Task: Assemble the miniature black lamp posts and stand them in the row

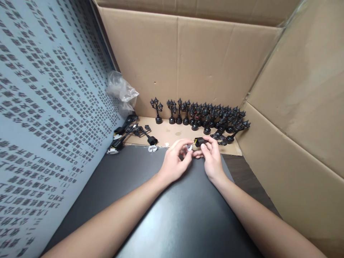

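Note:
Near the front edge of the cardboard, my right hand [213, 159] is closed around the black base of a miniature street lamp [199, 142], which lies on its side with the base's open end facing left. My left hand [177, 159] pinches a small white round cap [189, 147] just left of that base. Yellow wires run between the cap and the base. The lamp's far end is hard to make out against the dark lamps behind it. Both hands are above the dark grey mat [150, 186].
Several black miniature lamps [179, 113] stand crowded on the cardboard, some tipped over at right. More lamps lie at left with white caps [152, 148] hanging by wires. A clear plastic bag [122, 87] leans by the printed wall [53, 118]. Cardboard walls [209, 53] enclose the back and right.

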The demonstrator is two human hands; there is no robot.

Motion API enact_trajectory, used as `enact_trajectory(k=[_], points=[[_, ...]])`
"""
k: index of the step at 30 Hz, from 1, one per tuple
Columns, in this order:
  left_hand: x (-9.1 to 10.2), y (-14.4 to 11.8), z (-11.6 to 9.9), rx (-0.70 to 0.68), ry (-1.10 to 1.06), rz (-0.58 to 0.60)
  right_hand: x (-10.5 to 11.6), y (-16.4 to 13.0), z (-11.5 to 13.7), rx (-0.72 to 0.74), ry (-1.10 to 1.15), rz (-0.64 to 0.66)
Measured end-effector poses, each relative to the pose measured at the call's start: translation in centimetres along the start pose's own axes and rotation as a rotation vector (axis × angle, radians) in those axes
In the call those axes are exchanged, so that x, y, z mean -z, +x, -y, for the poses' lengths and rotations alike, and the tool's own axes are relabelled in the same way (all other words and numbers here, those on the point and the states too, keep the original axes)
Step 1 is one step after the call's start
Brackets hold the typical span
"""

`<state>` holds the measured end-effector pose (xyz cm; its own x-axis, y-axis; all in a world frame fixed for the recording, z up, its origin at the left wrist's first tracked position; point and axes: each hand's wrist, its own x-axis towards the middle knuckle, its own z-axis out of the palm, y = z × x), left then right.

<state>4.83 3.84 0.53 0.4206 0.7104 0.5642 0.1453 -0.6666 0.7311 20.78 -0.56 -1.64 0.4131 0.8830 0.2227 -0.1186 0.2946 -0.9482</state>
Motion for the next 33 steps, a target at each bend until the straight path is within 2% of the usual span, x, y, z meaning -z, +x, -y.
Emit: enact_trajectory(k=[8, 22, 27, 33], points=[[0.1, 0.1, -0.5, 0.031, 0.042, 0.011, 0.0, -0.1, 0.2, -0.014, -0.017, 0.024], [-0.2, -0.5, -0.5, -0.232, -0.001, 0.095, -0.3, -0.2, 1.2, -0.050, 0.105, -0.061], [-0.2, -0.4, -0.5, -0.243, 0.005, 0.067, -0.3, -0.1, 1.3, -0.082, 0.116, -0.076], [-0.2, -0.3, -0.4, -0.246, -0.045, -0.004, -0.4, 0.0, 1.5, -0.145, 0.135, -0.023]])
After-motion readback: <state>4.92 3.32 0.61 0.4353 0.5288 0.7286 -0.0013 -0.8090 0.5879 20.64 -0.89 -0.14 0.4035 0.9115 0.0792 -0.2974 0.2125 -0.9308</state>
